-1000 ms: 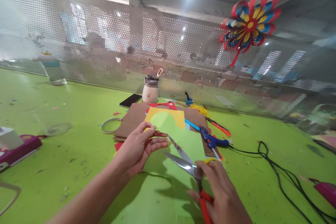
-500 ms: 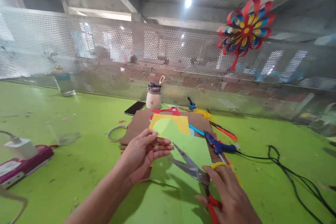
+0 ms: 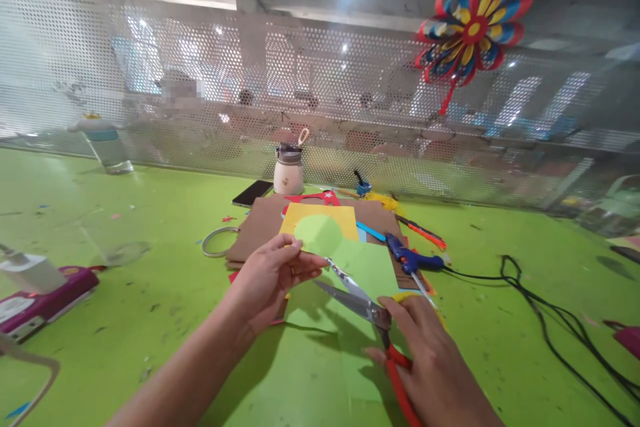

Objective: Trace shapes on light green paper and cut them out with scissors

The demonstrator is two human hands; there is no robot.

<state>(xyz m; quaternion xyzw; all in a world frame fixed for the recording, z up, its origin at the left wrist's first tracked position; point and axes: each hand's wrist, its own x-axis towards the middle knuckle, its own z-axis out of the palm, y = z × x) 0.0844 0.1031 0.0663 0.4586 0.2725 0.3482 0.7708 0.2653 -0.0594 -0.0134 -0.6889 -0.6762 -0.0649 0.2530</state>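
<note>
Head view is showing a green table (image 3: 125,320) with both bare hands working just in front of a brown cardboard sheet (image 3: 260,223). Left hand (image 3: 270,277) is pinching the near left edge of a light green paper sheet (image 3: 367,267), thumb on top and fingers curled beneath, keeping it lifted off the table. Right hand (image 3: 430,363) is gripping the red handles of a pair of scissors (image 3: 357,300), fingers closed around them, while the steel blades are standing parted and pointing up and left, with the upper blade lying against the green paper's cut edge. That paper is hanging just nearer than the cardboard, overlapping a yellow sheet (image 3: 345,217) lying on it.

Resting at the cardboard's right edge is a blue glue gun (image 3: 410,260), its black cord (image 3: 540,313) trailing away to the right. Just behind the cardboard a small cream bottle (image 3: 289,170) is standing upright, with a dark phone (image 3: 253,192) lying to its left. A tape ring (image 3: 216,241) is lying just left of the cardboard. Well left of it sits a purple device (image 3: 40,300). High above and to the right, a paper flower (image 3: 473,27) is hanging on the perforated screen (image 3: 200,80).
</note>
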